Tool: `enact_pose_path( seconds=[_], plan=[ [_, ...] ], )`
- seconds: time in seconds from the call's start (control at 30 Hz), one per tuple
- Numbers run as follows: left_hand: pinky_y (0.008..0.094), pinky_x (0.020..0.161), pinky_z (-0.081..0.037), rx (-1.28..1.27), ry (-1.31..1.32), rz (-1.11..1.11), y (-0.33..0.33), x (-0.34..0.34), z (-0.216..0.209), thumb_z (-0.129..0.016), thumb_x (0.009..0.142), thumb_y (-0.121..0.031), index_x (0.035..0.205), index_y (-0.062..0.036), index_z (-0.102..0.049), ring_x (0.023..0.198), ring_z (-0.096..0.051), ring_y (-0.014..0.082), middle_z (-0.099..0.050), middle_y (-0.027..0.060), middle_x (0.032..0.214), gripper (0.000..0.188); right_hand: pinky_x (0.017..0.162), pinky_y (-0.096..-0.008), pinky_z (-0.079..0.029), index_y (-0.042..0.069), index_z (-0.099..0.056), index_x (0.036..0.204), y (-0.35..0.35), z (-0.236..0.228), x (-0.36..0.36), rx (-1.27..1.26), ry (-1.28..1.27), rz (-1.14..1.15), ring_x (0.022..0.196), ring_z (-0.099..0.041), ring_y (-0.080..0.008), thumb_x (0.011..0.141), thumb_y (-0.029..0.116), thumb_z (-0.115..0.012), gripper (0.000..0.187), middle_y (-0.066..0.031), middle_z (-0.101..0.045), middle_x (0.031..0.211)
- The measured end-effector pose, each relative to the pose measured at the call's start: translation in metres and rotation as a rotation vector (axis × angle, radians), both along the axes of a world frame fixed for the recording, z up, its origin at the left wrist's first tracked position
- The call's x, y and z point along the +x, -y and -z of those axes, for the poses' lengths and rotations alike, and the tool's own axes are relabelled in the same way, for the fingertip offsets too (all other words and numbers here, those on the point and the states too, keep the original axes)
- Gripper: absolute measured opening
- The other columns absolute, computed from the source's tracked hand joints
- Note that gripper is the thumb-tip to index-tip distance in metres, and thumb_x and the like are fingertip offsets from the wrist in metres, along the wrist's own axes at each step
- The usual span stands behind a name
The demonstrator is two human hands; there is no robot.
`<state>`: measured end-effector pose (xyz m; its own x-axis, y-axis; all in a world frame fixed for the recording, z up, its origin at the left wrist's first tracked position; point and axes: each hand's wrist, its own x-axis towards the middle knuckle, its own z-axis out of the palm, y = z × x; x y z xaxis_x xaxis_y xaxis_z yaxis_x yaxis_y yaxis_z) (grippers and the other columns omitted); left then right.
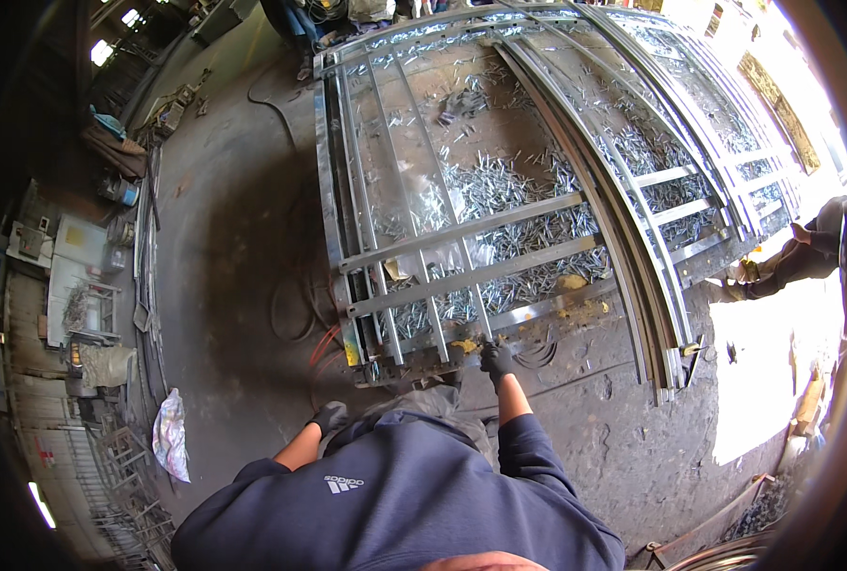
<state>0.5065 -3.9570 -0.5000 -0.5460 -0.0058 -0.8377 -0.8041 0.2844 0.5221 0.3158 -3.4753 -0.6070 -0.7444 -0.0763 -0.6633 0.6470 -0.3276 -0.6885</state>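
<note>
My right hand (496, 363), in a dark glove, is closed at the near end of a thin metal bar (468, 271). That bar lies lengthwise over a wide metal frame table, under two flat crossbars (471, 230). Two similar slim bars (430, 300) lie to its left, their near ends sticking out past the crossbars. Down by my left side, my left hand (329, 417) wears a dark glove too and stays apart from the frame. Its fingers blend into the dark trousers, so their pose is unclear.
Many small metal pieces (509, 195) lie scattered inside the frame. A bundle of long rails (600, 205) crosses it at right. Another person (804, 249) is at the far right. Hoses (295, 319) lie on the floor at left; a shelf of gear (81, 276) stands beyond.
</note>
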Motion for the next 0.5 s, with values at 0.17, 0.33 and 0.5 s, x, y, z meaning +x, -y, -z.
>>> enact_pose_path(
  seconds=[0.17,0.33,0.5],
  plan=[
    [0.0326,0.054,-0.042,0.007,0.124,-0.123,-0.002,-0.011,0.001,-0.054,0.091,-0.022,0.077,-0.0099,-0.059,0.061,-0.054,0.0146,-0.058,0.0015,0.072,0.019,0.044,-0.0316,-0.040,0.010,-0.051,0.132,0.004,-0.023,-0.036,0.940,-0.960,-0.527,0.056,-0.057,-0.0164,0.088,0.022,-0.063,0.047,-0.0079,-0.056,0.075],
    [0.0324,0.052,-0.042,0.086,0.207,-0.259,-0.032,-0.028,-0.003,-0.053,0.093,-0.029,0.085,-0.0156,-0.056,0.059,-0.054,0.0168,-0.055,0.0019,0.066,0.016,0.096,-0.0446,-0.043,0.007,-0.059,0.118,-0.090,-0.110,-0.001,1.069,-0.314,-0.064,0.110,-0.056,-0.0334,0.086,0.024,-0.067,0.037,-0.0185,-0.062,0.114],
    [0.0355,0.055,-0.044,0.094,0.074,-0.083,-0.066,-0.026,-0.017,-0.053,0.093,-0.030,0.091,-0.0154,-0.057,0.064,-0.055,0.0199,-0.059,0.0040,0.073,0.016,0.100,-0.0479,-0.041,0.012,-0.056,0.123,-0.257,-0.198,0.068,1.857,-0.241,0.255,0.116,-0.053,-0.0398,0.081,0.021,-0.067,0.044,-0.0204,-0.059,0.123]
  ],
)
